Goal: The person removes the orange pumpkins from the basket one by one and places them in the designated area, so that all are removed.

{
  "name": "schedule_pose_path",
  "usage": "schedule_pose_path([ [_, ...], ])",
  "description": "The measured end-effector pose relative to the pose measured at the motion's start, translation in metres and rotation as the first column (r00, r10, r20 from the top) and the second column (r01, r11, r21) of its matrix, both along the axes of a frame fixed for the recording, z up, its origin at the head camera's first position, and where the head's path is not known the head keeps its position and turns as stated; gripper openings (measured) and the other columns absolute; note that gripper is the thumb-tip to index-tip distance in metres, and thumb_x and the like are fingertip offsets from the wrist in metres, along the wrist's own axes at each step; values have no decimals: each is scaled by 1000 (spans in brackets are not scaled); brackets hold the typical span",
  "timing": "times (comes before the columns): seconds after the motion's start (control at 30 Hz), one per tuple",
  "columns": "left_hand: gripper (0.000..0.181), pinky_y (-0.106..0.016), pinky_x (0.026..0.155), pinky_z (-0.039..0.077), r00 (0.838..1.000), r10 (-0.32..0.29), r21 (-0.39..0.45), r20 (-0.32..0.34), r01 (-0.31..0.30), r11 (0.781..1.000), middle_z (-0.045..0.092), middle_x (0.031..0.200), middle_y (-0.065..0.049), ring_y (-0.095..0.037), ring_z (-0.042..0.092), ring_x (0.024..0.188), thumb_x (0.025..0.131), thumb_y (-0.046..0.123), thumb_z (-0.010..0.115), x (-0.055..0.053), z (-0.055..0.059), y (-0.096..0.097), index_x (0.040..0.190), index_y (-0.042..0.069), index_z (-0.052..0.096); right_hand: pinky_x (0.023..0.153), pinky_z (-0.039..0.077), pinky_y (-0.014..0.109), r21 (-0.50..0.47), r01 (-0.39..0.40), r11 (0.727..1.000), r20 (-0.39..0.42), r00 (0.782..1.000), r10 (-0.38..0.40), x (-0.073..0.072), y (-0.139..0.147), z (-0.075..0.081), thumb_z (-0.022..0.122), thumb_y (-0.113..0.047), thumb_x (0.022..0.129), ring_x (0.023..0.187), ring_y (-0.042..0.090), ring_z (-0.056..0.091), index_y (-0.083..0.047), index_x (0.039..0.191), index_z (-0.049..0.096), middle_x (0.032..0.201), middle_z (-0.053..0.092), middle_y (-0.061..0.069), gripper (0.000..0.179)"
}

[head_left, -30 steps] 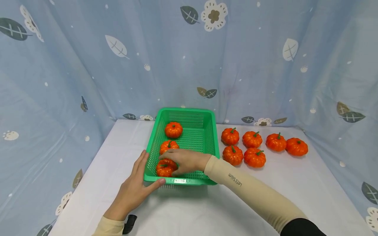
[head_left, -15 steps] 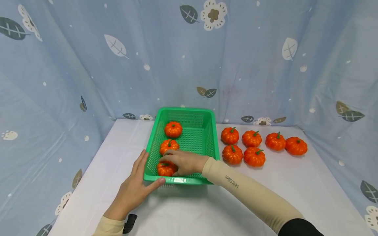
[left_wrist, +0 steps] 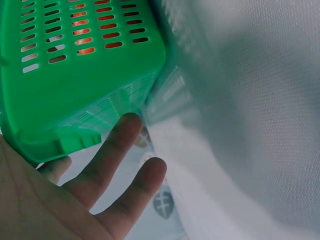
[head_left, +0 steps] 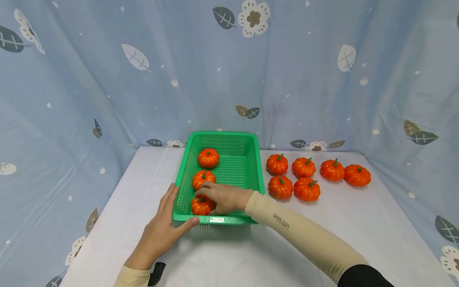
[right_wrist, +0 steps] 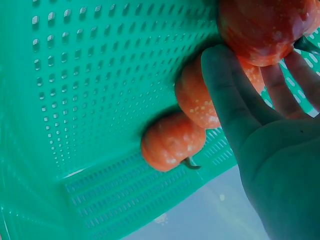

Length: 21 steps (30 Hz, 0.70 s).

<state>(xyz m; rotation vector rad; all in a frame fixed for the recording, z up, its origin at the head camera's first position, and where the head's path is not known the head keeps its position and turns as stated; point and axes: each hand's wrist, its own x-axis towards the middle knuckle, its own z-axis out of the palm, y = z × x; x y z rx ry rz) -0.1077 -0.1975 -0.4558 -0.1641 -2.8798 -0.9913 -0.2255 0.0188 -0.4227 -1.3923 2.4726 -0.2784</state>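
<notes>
A green plastic basket (head_left: pixel 252 149) with slotted walls stands on the table. Along its left side lies a line of three small orange pumpkins: a far one (head_left: pixel 208 158), a middle one (head_left: pixel 203 179) and a near one (head_left: pixel 202 206). My right hand (head_left: pixel 229 198) reaches over the front right of the basket and grips the near pumpkin, its fingers curved round the top. In the right wrist view that pumpkin (right_wrist: pixel 270 30) is partly cut off by the frame. My left hand (head_left: pixel 161 227) rests at the front left corner, fingers straight along the outside, thumb on the front rim.
Right of the basket, several more pumpkins (head_left: pixel 307 189) sit on the white tablecloth (head_left: pixel 358 223), loosely in two rows. A blue patterned curtain (head_left: pixel 201 79) hangs behind and at both sides.
The head view has shifted slightly. The near pumpkin and my right hand have moved a very little within the basket, while my left hand stays at the corner.
</notes>
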Motion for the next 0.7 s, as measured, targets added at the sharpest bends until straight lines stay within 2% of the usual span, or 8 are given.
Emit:
schedule_pose_path([
  [0.47, 104, -66, 88, 48, 1000, 3, 7, 5, -3, 1000, -2, 169, 12, -41, 45, 137, 90, 66, 64, 1, 0, -1, 165, 28, 4, 100, 46, 25, -15, -16, 1000, -20, 1000, 16, 0, 2, 2, 81, -33, 89, 116, 11, 58, -18, 144, 52, 139, 52, -4, 64],
  [0.7, 104, -66, 88, 47, 1000, 6, 7, 18, -6, 1000, -3, 168, 13, -41, 43, 138, 90, 68, 64, 1, 0, 1, 165, 29, 3, 101, 47, 28, -43, 13, 999, 4, 1000, -13, -1, 5, 16, 80, -34, 89, 124, 14, 55, -20, 147, 50, 148, 47, -2, 67],
])
